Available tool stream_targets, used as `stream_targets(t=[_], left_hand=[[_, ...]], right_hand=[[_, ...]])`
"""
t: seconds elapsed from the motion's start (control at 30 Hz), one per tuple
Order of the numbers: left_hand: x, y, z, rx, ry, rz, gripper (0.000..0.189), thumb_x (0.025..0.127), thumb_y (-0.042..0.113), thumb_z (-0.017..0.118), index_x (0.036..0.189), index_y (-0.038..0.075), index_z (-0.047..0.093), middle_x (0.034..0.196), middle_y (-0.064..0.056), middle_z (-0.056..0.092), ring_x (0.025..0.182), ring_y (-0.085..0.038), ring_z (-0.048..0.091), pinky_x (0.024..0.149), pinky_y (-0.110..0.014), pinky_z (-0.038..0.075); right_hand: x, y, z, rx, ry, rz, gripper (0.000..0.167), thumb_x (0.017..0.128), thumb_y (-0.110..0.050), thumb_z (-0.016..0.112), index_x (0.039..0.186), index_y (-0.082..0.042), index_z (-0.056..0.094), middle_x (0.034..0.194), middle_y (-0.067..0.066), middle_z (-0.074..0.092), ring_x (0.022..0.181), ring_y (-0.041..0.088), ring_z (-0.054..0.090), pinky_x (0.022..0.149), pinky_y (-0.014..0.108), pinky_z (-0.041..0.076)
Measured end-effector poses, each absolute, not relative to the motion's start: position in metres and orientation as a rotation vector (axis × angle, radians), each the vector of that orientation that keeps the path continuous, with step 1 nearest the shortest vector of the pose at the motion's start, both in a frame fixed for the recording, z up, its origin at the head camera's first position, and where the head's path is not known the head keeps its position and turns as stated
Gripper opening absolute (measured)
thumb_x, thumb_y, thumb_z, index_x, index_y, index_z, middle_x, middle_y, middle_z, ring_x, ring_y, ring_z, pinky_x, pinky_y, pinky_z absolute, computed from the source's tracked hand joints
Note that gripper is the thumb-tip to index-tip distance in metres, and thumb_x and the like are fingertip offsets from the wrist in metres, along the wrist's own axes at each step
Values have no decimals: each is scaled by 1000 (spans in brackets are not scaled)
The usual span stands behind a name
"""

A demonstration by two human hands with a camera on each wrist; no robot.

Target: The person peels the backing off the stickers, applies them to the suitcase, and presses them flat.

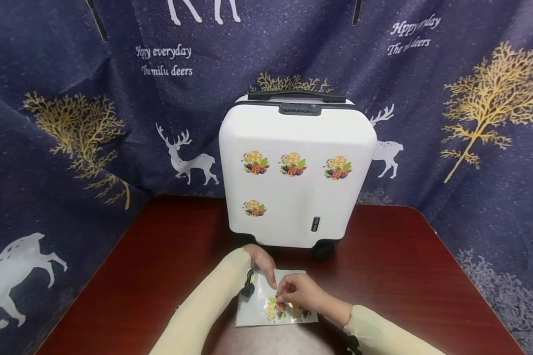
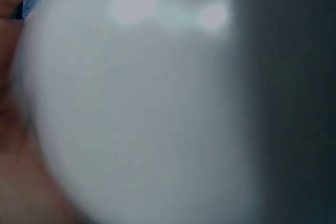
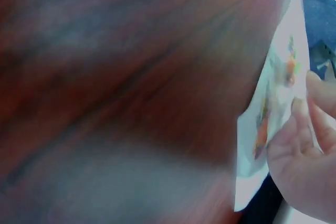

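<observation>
A white sheet of stickers [image 1: 250, 313] is held over the near middle of the table, with two colourful fruit stickers [image 1: 272, 311] showing along its lower part. My left hand [image 1: 262, 261] grips the sheet at its upper left. In the left wrist view the blurred white sheet [image 2: 142, 108] bulges close to the camera, the hand along its left side. My right hand [image 1: 304, 293] has thumb and index finger pinched together at the upper edge of the left sticker. The right wrist view shows the sheet edge-on beside these fingers [image 3: 299, 129].
A white suitcase [image 1: 288, 197] with a black handle stands upright behind the hands. Three fruit stickers [image 1: 293, 164] run across its upper front, and another sticker [image 1: 254, 208] is at lower left. It stands on a dark red table [image 1: 395, 276] before a blue deer-print cloth [image 1: 53, 49].
</observation>
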State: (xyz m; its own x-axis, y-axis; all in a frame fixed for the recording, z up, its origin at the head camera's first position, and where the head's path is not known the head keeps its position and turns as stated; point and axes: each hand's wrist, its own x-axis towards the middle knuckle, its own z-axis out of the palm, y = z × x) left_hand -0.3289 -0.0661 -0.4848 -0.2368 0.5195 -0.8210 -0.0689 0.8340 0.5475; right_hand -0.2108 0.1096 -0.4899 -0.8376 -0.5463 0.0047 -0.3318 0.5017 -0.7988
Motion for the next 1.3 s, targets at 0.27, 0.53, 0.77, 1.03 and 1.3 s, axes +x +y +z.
stream_targets(t=[0.27, 0.53, 0.77, 1.03, 1.3], left_hand=[[-332, -70, -489, 323, 1680, 619, 18, 99, 7, 55, 103, -1, 71, 80, -1, 71, 71, -9, 68, 62, -20, 57], [-334, -70, -488, 345, 1651, 598, 30, 100, 8, 52, 121, -8, 66, 83, 1, 72, 71, -7, 69, 62, -19, 57], [-338, -72, -488, 378, 1687, 576, 35, 102, 13, 55, 129, -7, 64, 111, -12, 76, 81, -8, 69, 75, -22, 59], [-340, -74, -488, 402, 1702, 579, 34, 101, 13, 55, 129, -6, 64, 119, -18, 74, 86, -11, 69, 97, -37, 60], [-339, -74, -488, 373, 1691, 619, 30, 100, 10, 56, 123, -5, 66, 92, -2, 73, 81, -9, 68, 87, -31, 62]], right_hand=[[-214, 102, -496, -758, 2620, -1249, 12, 80, -6, 83, 81, -6, 71, 78, 2, 68, 71, -5, 48, 65, 17, 44], [-211, 102, -495, -825, 2709, -1262, 11, 82, -9, 83, 91, -5, 80, 84, 4, 71, 73, -7, 50, 66, 16, 47], [-209, 104, -495, -1138, 2906, -1152, 8, 80, -7, 82, 88, -8, 83, 84, 2, 74, 75, 5, 66, 70, 14, 52], [-207, 103, -493, -1152, 2952, -1050, 6, 81, -9, 82, 86, -13, 82, 86, -2, 78, 81, 5, 68, 75, 17, 55], [-203, 104, -492, -1125, 3006, -1016, 8, 82, -11, 83, 90, -11, 83, 87, -2, 75, 81, 8, 65, 73, 18, 54]])
